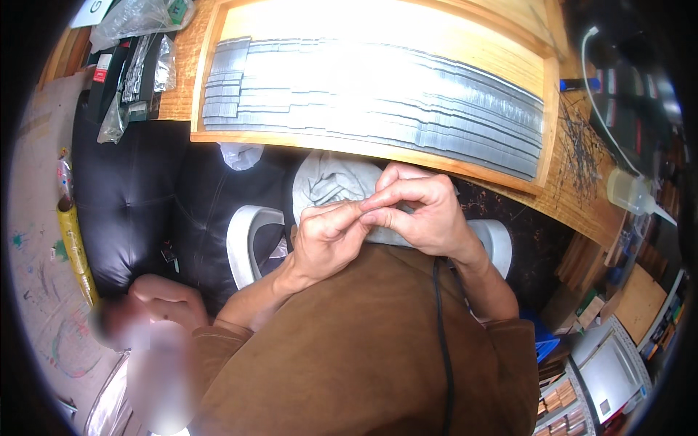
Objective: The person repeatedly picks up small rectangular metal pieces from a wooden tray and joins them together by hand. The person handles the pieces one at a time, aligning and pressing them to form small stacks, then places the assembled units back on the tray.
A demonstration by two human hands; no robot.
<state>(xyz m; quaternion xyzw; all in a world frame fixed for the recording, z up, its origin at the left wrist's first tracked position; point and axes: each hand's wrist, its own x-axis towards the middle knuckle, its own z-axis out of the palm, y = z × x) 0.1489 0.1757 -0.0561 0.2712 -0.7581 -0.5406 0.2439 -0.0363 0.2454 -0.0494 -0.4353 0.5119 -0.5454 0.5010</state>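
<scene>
My left hand (327,234) and my right hand (423,211) meet in front of my chest, just below the near edge of a wooden tray (197,102). Both are closed, with thumbs and index fingers pinched together at the tips. Whatever lies between the fingertips is hidden or too small to name. Inside the tray lie overlapping rows of thin, flat grey pieces (225,81), partly washed out by glare. A crumpled pale cloth (327,178) is behind my hands, over my lap.
White chair armrests (246,243) flank me. Thin dark sticks (579,156) and a clear squeeze bottle (629,191) are right of the tray. Bagged items (138,73) lie at the far left. A black padded seat (131,189) and another person (171,298) are to my left.
</scene>
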